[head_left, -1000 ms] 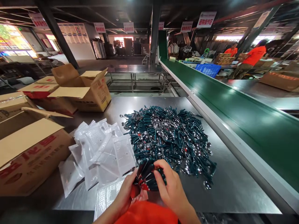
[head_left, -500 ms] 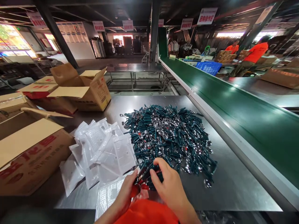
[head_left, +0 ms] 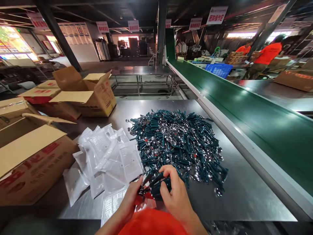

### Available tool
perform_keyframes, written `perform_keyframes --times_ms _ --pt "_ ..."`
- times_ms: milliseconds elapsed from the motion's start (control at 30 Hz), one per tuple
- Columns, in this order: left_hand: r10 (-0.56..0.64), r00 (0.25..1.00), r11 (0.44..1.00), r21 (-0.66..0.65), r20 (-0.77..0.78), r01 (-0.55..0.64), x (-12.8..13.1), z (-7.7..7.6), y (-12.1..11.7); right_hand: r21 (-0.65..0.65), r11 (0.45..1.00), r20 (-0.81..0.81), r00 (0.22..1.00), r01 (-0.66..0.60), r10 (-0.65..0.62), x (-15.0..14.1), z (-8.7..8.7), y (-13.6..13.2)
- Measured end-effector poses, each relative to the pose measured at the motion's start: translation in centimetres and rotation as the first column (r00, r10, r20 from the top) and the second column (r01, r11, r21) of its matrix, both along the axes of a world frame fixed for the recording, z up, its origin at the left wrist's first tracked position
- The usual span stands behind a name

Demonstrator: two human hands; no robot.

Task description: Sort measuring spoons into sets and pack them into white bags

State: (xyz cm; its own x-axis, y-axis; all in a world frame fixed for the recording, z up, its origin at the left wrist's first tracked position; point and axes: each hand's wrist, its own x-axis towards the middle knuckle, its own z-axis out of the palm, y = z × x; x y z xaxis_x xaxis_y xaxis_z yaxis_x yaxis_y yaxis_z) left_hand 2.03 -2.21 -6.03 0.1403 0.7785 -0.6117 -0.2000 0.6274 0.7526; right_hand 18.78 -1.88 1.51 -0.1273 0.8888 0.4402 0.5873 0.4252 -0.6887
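A big heap of dark green-handled metal spoons (head_left: 176, 143) lies on the steel table (head_left: 244, 195). My left hand (head_left: 130, 200) and my right hand (head_left: 174, 192) are both closed round a small bundle of these spoons (head_left: 154, 186) at the heap's near edge, handles fanning out to the upper left. A spread of clear plastic bags (head_left: 107, 160) lies just left of my hands. An orange garment (head_left: 151, 223) fills the bottom of the view under my wrists.
Open cardboard boxes stand at the left (head_left: 31, 160) and far left (head_left: 85, 93). A green conveyor belt (head_left: 244, 114) runs along the table's right side. People in orange shirts (head_left: 267, 54) work beyond it near a blue crate (head_left: 218, 70).
My hands have drawn the spoon bundle slightly nearer and left, and my right fingers have curled further over it. The heap and bags have not moved.
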Motion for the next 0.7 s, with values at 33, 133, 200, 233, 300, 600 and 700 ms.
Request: perform_keyframes --times_ms 33,133,200,233,300,600,700 --pt "-0.008 1.000 1.000 -0.011 0.002 0.008 0.1 0.0 -0.1 0.002 0.999 0.010 0.999 -0.034 0.034 0.1 0.0 0.0" --pt "-0.037 0.999 0.999 -0.028 0.008 0.037 0.3 -0.1 -0.3 0.014 0.995 0.093 0.991 -0.094 0.093 0.2 0.1 -0.1" --pt "-0.042 0.999 0.998 -0.047 0.010 0.043 0.4 -0.1 -0.5 -0.013 0.992 0.155 0.980 -0.122 0.123 0.2 0.2 0.0" --pt "-0.040 0.999 0.998 -0.046 0.009 0.040 0.4 -0.1 -0.6 -0.041 0.991 0.174 0.976 -0.129 0.134 0.2 0.3 0.1" --pt "-0.045 0.999 0.999 -0.024 0.016 0.045 0.5 -0.1 -0.8 -0.099 0.986 0.178 0.973 -0.132 0.148 0.2 0.3 0.4" --pt "-0.141 0.987 0.990 0.010 0.073 0.141 0.2 -0.7 -1.0 -0.083 0.993 0.042 0.996 -0.078 0.082 -0.1 -1.3 0.7" --pt "-0.086 0.993 0.994 -0.054 0.078 0.091 -0.5 -1.2 -0.7 -0.231 0.959 -0.255 0.961 -0.164 0.103 0.8 -3.5 2.3"
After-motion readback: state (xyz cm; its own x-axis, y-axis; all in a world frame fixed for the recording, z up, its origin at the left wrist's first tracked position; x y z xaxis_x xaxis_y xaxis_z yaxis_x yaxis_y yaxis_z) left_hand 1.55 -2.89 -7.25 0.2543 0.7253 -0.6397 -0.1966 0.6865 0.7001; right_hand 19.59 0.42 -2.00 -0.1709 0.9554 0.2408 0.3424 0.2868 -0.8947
